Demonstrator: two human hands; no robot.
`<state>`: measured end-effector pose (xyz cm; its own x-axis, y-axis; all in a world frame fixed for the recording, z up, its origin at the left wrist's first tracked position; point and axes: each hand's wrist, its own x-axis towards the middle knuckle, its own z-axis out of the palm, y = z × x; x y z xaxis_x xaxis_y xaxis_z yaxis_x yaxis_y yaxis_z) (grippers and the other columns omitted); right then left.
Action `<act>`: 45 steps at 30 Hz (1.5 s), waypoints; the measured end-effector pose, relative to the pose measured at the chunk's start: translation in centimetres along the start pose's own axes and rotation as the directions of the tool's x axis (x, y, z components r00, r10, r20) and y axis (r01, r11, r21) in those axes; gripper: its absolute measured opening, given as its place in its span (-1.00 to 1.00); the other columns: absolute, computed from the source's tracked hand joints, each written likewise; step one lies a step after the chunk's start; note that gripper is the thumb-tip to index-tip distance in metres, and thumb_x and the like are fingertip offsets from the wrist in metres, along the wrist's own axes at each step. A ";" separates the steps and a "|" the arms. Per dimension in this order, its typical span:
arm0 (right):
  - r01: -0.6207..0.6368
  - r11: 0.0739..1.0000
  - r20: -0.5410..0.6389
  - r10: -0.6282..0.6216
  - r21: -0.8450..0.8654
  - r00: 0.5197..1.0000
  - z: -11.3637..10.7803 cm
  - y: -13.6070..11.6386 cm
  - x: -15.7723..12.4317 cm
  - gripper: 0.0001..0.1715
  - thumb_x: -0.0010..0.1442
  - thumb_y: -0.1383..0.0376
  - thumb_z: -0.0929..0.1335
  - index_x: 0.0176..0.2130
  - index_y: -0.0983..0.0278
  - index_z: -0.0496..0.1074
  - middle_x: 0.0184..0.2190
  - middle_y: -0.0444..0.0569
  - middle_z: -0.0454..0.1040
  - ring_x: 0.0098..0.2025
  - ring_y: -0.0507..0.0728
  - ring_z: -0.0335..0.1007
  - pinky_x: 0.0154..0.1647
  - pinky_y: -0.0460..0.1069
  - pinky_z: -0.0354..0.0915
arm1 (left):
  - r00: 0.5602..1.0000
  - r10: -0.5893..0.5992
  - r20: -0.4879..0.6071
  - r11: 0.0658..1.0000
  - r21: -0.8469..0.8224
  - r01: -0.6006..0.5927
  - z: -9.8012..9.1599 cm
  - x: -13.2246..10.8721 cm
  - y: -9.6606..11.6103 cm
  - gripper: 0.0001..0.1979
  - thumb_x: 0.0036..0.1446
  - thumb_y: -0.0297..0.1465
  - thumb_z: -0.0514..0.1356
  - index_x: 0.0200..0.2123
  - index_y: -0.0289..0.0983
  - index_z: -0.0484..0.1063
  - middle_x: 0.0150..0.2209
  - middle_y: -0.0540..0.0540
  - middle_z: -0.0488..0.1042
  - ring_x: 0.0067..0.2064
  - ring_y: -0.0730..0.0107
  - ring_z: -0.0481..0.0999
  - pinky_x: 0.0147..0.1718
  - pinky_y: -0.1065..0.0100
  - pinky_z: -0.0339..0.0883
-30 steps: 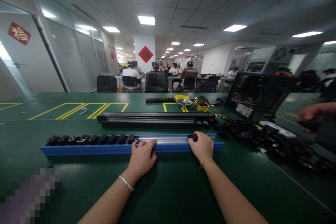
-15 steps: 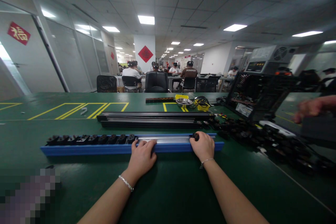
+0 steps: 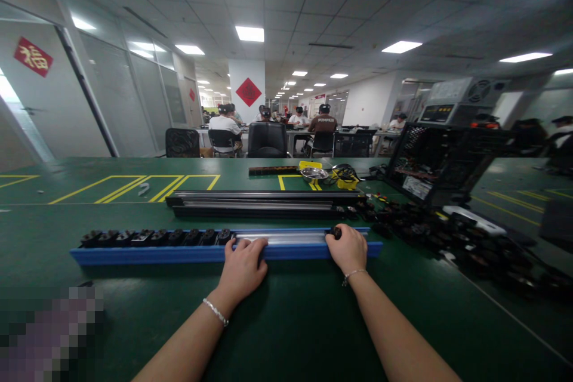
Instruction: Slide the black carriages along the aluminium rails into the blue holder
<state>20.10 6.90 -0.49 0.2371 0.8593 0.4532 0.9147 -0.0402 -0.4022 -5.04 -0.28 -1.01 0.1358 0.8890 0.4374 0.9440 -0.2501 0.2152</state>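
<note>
Blue rail (image 3: 152, 256) lies on the green table (image 3: 286, 322), twelve o'clock of the wearer, running nine to three. Left hand (image 3: 244, 271) has its fingers curled over it; whether they clamp or merely rest, cannot tell. Right hand (image 3: 350, 248), two o'clock from the left, is closed on a small black module (image 3: 335, 231) at the silver channel (image 3: 290, 239). Row of black modules (image 3: 176, 238) toward ten o'clock. Judged best: left steadies the rail, right holds the piece square, pressure even, no twisting.

Office-like workshop: ceiling lights (image 3: 249, 34), glass partitions (image 3: 107, 89), chairs (image 3: 267, 140), green workbench (image 3: 290, 322).
</note>
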 end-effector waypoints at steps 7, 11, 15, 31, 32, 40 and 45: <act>0.005 1.000 0.000 -0.005 -0.004 1.000 0.2 0.4 0.2 -0.74 -0.01 0.26 0.24 -0.29 0.28 0.40 -0.31 0.01 0.48 -0.18 0.17 0.29 -0.11 0.02 0.08 | 1.000 -0.002 -0.006 1.000 0.005 0.002 -0.1 0.0 0.1 -0.61 0.03 -0.41 0.05 -0.02 -0.10 0.29 -0.15 -0.05 0.50 -0.08 0.22 0.38 0.09 -0.06 -0.12; 0.005 1.000 -0.009 -0.005 0.002 1.000 0.1 0.4 0.1 -0.73 -0.02 0.25 0.25 -0.29 0.27 0.40 -0.27 0.01 0.47 -0.13 0.18 0.28 -0.06 0.03 0.06 | 1.000 -0.005 -0.002 1.000 -0.002 0.005 -0.1 0.0 0.0 -0.61 0.04 -0.40 0.05 -0.02 -0.10 0.28 -0.15 -0.06 0.50 -0.07 0.21 0.37 0.10 -0.06 -0.13; -0.017 1.000 0.006 0.017 0.003 1.000 0.0 0.4 0.1 -0.71 -0.02 0.25 0.24 -0.27 0.27 0.40 -0.27 0.01 0.47 -0.12 0.18 0.28 -0.05 0.04 0.06 | 1.000 -0.008 0.004 1.000 -0.002 0.008 -0.1 0.0 0.1 -0.61 0.04 -0.40 0.05 -0.02 -0.10 0.28 -0.16 -0.05 0.50 -0.07 0.22 0.37 0.11 -0.06 -0.15; -0.027 0.999 -0.014 0.027 -0.019 1.000 -0.2 0.8 0.3 -0.68 -0.03 0.25 0.23 -0.26 0.29 0.40 -0.28 0.03 0.47 -0.14 0.18 0.28 -0.02 0.04 0.04 | 1.000 0.003 0.002 1.000 -0.008 -0.003 -0.2 0.0 0.1 -0.61 0.04 -0.42 0.04 -0.02 -0.10 0.27 -0.15 -0.03 0.50 -0.07 0.23 0.37 0.10 -0.06 -0.14; -0.028 0.999 -0.013 0.028 -0.020 1.000 -0.2 0.8 0.3 -0.68 -0.03 0.25 0.23 -0.25 0.29 0.40 -0.27 0.03 0.47 -0.14 0.18 0.28 -0.02 0.04 0.04 | 1.000 0.002 0.000 1.000 -0.007 -0.002 -0.2 0.0 0.1 -0.61 0.03 -0.42 0.04 -0.02 -0.10 0.27 -0.15 -0.04 0.50 -0.07 0.23 0.37 0.10 -0.06 -0.14; -0.034 0.999 -0.007 0.034 -0.021 0.999 -0.3 0.8 0.3 -0.66 -0.03 0.24 0.23 -0.24 0.30 0.41 -0.27 0.04 0.46 -0.13 0.19 0.28 -0.01 0.04 0.04 | 1.000 0.004 -0.001 1.000 -0.007 -0.004 -0.1 0.0 0.1 -0.61 0.04 -0.42 0.05 -0.01 -0.10 0.27 -0.13 -0.04 0.50 -0.07 0.22 0.37 0.11 -0.06 -0.16; -0.047 0.998 0.003 0.047 -0.028 0.999 -0.4 0.9 0.4 -0.64 -0.02 0.24 0.23 -0.22 0.32 0.41 -0.26 0.06 0.46 -0.12 0.19 0.29 -0.01 0.03 0.05 | 1.000 -0.006 0.010 1.000 -0.004 0.006 -0.2 0.0 0.2 -0.61 0.04 -0.41 0.05 -0.01 -0.10 0.28 -0.13 -0.05 0.49 -0.06 0.22 0.36 0.10 -0.06 -0.15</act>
<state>21.18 7.02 -0.40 0.2794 0.8577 0.4316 0.9111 -0.0950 -0.4011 -4.96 -0.38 -0.79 0.1336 0.8943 0.4272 0.9434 -0.2467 0.2215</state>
